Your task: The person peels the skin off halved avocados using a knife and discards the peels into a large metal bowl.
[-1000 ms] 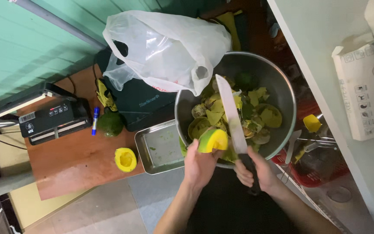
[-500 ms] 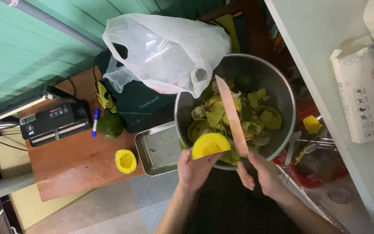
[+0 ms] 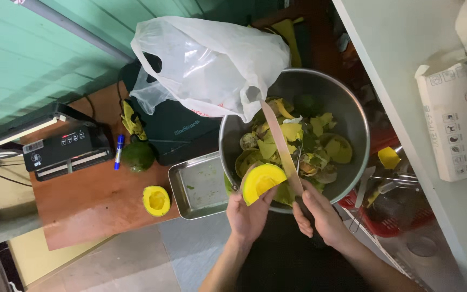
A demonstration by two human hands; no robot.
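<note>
Hands meet over the steel bowl's (image 3: 352, 108) near rim: the left hand (image 3: 248, 213) cups an avocado half (image 3: 262, 181), cut face up; the right hand (image 3: 320, 213) grips a long knife (image 3: 280, 143). Soft, slippery flesh probably wants holding by the skin side.

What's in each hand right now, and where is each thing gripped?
The left hand holds an avocado half by its lower skin side. The right hand grips a knife by its handle.
</note>
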